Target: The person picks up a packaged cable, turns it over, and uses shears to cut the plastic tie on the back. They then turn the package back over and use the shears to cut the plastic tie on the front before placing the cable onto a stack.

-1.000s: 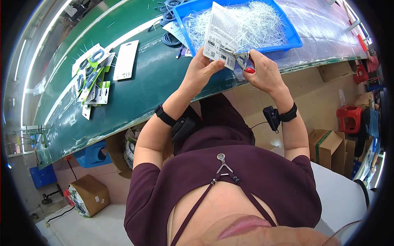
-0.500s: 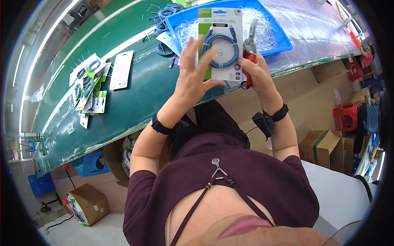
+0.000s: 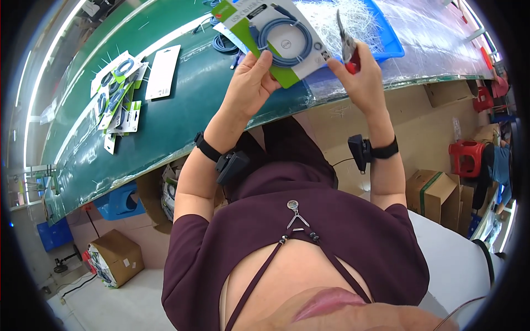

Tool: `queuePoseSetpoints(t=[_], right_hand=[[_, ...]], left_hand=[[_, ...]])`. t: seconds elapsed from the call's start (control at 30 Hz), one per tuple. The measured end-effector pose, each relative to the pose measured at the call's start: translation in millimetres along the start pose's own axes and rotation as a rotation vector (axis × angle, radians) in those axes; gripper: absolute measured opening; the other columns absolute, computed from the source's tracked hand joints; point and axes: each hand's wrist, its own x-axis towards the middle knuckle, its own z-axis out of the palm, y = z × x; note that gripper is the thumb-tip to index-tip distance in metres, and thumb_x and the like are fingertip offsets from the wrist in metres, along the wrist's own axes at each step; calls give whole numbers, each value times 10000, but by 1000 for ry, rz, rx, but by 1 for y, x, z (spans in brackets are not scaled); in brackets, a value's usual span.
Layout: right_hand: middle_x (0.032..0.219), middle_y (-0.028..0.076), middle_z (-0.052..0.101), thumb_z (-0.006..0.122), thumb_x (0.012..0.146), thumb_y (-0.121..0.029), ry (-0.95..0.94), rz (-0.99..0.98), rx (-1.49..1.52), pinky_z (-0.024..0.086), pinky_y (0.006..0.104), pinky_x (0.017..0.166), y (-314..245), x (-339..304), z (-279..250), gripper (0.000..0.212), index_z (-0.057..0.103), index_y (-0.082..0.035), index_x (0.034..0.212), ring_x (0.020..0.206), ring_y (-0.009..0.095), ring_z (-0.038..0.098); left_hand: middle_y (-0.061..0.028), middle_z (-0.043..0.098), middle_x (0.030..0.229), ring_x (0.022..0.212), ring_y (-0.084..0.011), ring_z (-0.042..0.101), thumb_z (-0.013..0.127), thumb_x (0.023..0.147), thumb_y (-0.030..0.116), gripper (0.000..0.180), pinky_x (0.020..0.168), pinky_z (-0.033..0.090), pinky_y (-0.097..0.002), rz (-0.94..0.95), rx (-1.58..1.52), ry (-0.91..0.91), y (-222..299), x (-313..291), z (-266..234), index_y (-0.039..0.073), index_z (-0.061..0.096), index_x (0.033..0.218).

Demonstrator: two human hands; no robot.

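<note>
A backing card with a coiled blue cable (image 3: 302,38) on it is tilted above the front of the green table. My left hand (image 3: 251,85) grips its lower left edge, thumb on the front face. In my right hand (image 3: 361,77) are red-handled cutting pliers (image 3: 349,47), their metal jaws pointing up and away. The right thumb is close to the card's lower right corner; whether it touches I cannot tell. To the left lie a pile of carded cables (image 3: 117,99) and a single white card (image 3: 163,71), face down or blank.
Behind the card, a blue tray (image 3: 393,41) holds many thin white plastic strips (image 3: 353,27). Loose cables (image 3: 223,43) lie left of it on the green table (image 3: 190,118). Cardboard boxes (image 3: 118,256) and a red stool (image 3: 466,157) stand on the floor.
My left hand has gone from open fingers beside the card to gripping its left edge. The card has tilted, its top leaning left. My right hand with the pliers has shifted right, off the card.
</note>
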Motion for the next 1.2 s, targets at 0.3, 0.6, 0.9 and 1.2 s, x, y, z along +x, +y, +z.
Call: queuePoseSetpoints(t=[0.3,0.6,0.9,1.2], right_hand=[[858,79,574,795,702,-380,27,-224,-658,477,367,706,-16,-31,-3,622,571,-39,1172,794,248,572],[881,81,592,793,712,-337,52,-268,-760,476,368,727,-16,-22,0,590,574,-51,1180,825,258,586],[872,67,581,765,722,-115,-215,160,-106,474,319,739,-8,-7,-1,457,565,-30,1124,803,211,575],[862,98,586,733,697,-12,146,-291,-117,482,313,714,-3,12,48,436,544,-21,1090,753,218,577]], left_hand=[[-80,538,1287,1198,-242,536,458,1011,211,311,986,476,-435,170,-76,69,-5,0,-3,87,450,1296],[-66,526,1304,1209,-231,527,454,1012,196,323,992,461,-422,317,83,53,-17,-6,5,99,427,1319],[-59,527,1301,1198,-237,536,445,1014,211,310,1014,452,-442,309,-129,164,-22,-3,9,115,431,1308],[-63,532,1287,1185,-238,542,444,1013,223,286,1003,460,-454,134,-247,168,-39,-7,12,126,441,1282]])
